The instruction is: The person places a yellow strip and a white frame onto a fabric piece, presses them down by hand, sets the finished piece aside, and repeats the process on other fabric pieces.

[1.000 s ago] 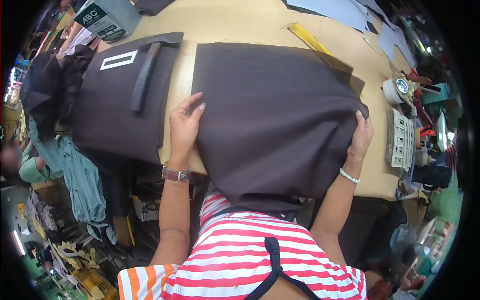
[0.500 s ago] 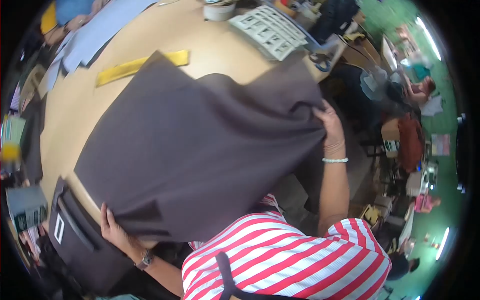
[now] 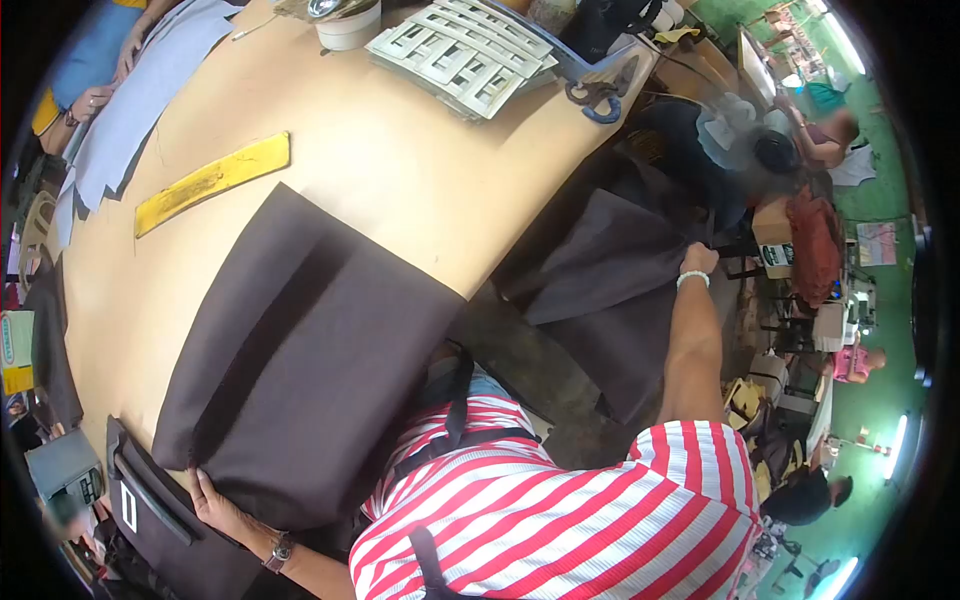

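A dark brown sheet, leather-like or vinyl, lies over the near part of the table, with a fold running towards its lower left corner. At that corner my left hand has its fingers closed on the edge. My right hand reaches far out to the right, past the table edge. Its fingers are closed on more dark brown sheet material hanging there in loose folds. The fingertips of this hand are partly hidden.
On the table lie a yellow strip, stacked pale cut-out templates, a white tub and blue-handled scissors. Another person's hands rest by grey sheets. A dark case-like piece stands lower left.
My right hand has left the brown sheet and moved right and down to the hanging material. The sheet has dropped onto the table; my left hand stays at its corner.
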Action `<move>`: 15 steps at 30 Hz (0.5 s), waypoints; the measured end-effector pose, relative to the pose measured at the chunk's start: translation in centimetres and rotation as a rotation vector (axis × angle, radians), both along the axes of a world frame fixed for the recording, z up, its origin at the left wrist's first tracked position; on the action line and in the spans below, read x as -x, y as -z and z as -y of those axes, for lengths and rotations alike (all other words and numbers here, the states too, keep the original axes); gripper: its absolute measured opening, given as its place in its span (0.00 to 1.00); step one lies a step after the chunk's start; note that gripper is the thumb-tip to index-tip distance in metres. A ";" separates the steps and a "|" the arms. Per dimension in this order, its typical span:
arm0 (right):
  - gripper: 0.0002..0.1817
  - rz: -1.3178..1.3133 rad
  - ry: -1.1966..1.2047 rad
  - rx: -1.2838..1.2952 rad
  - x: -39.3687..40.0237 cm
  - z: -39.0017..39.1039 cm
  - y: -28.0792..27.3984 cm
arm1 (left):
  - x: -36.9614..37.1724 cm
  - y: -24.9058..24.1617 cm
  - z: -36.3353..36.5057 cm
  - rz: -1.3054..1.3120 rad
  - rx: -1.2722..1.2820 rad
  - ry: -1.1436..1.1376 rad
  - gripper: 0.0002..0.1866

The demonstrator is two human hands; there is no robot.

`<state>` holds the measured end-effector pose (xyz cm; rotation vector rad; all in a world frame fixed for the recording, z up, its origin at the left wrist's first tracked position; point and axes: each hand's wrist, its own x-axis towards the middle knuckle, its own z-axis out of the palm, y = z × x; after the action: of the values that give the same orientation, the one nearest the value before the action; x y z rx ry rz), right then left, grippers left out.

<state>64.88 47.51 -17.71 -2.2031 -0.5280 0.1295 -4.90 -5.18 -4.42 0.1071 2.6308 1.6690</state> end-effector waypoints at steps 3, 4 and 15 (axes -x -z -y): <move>0.35 0.517 -0.084 0.335 9.1 3.0 -3.9 | -0.3 -0.3 -0.3 0.060 -0.053 -0.036 0.17; 0.39 0.684 -0.221 0.404 10.7 4.1 -3.9 | -0.2 -0.2 -0.1 0.083 -0.079 -0.046 0.16; 0.39 0.491 -0.690 0.556 18.6 10.6 -1.9 | -0.4 -0.1 -0.3 0.034 -0.089 0.029 0.17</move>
<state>46.30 36.95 -15.76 -2.4829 -1.6879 0.1027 -4.48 -4.86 -4.33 0.1172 2.5188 1.7619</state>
